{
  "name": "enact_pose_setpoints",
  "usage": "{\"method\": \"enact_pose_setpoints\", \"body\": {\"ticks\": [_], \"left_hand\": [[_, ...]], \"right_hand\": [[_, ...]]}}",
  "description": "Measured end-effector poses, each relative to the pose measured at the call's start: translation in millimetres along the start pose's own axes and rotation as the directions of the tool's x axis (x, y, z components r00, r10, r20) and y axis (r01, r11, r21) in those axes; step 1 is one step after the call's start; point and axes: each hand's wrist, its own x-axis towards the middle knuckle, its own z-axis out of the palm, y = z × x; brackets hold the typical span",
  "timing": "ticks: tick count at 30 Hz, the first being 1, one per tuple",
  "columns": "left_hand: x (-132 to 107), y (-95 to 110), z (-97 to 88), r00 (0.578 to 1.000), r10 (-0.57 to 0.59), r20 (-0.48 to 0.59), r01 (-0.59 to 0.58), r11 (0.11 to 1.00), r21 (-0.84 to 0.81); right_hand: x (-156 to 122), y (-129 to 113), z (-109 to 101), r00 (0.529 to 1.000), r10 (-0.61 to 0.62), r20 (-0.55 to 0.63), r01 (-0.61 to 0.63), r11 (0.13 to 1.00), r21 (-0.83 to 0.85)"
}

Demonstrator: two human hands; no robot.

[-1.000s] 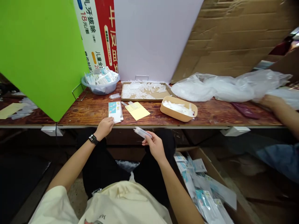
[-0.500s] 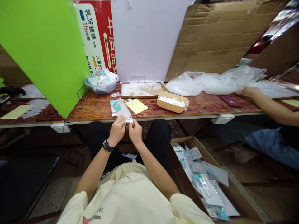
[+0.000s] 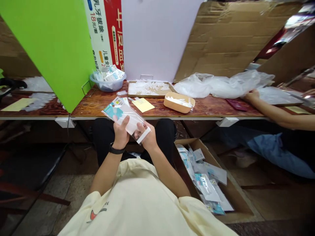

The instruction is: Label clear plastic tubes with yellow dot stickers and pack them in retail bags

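Note:
Both my hands hold a clear plastic packet over my lap, just in front of the table edge. It has a blue-and-white printed card at its far end and a white strip along its near end. My left hand grips its lower edge, thumb on the front. My right hand pinches the near end, fingers partly hidden behind the plastic. A yellow gridded sheet lies on the wooden table just beyond the packet.
On the table stand a cardboard tray of white plastic pieces, a tan tub and a blue bowl of packets. A cardboard box of packets sits on the floor at right. A co-worker's hand rests by a white plastic bag.
The printed card has left the table and now sits inside the plastic packet. My hands have risen and spread apart, holding the packet up and tilted. The view has tipped slightly downward.

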Motion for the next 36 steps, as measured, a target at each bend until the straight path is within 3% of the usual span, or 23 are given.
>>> {"method": "enact_pose_setpoints", "body": {"ticks": [2, 4, 7, 12, 19, 21, 25, 31, 36], "left_hand": [[0.9, 8.7, 1.9, 0.999, -0.02, -0.045, 0.016, 0.997, -0.073], [1.3, 17.9, 2.4, 0.995, -0.031, -0.093, 0.02, 0.992, -0.121], [2.0, 30.3, 0.6, 0.991, -0.074, -0.112, 0.054, 0.983, -0.175], [-2.7, 39.4, 1.9, 0.986, -0.168, -0.002, 0.164, 0.961, -0.225], [-16.5, 44.2, 15.5, 0.989, -0.125, 0.081, 0.141, 0.961, -0.236], [-21.6, 45.8, 19.4, 0.99, -0.089, 0.106, 0.112, 0.963, -0.244], [-32.4, 38.9, 22.9, 0.987, -0.071, 0.147, 0.101, 0.972, -0.212], [-44.2, 8.6, 23.1, 0.981, -0.072, 0.181, 0.094, 0.989, -0.115], [-46.1, 5.1, 26.5, 0.971, -0.154, 0.184, 0.176, 0.978, -0.111]], "right_hand": [[-11.1, -0.5, 8.7, 1.0, -0.006, 0.024, 0.009, 0.994, -0.106], [-19.5, 2.4, 14.0, 0.997, -0.063, -0.042, 0.055, 0.984, -0.169], [-28.2, 10.1, 13.8, 0.957, -0.259, -0.129, 0.224, 0.945, -0.239], [-32.5, 16.4, 3.8, 0.815, -0.579, 0.032, 0.516, 0.698, -0.497], [-32.4, 9.1, 5.1, 0.6, -0.799, 0.052, 0.614, 0.417, -0.669], [-33.4, 6.3, 6.1, 0.578, -0.816, 0.024, 0.613, 0.414, -0.673], [-29.0, 4.3, 1.8, 0.601, -0.799, -0.025, 0.611, 0.479, -0.63], [-15.1, 9.6, -9.8, 0.539, -0.837, -0.099, 0.737, 0.525, -0.425], [-14.0, 11.3, -11.4, 0.611, -0.776, -0.155, 0.672, 0.612, -0.416]]}}
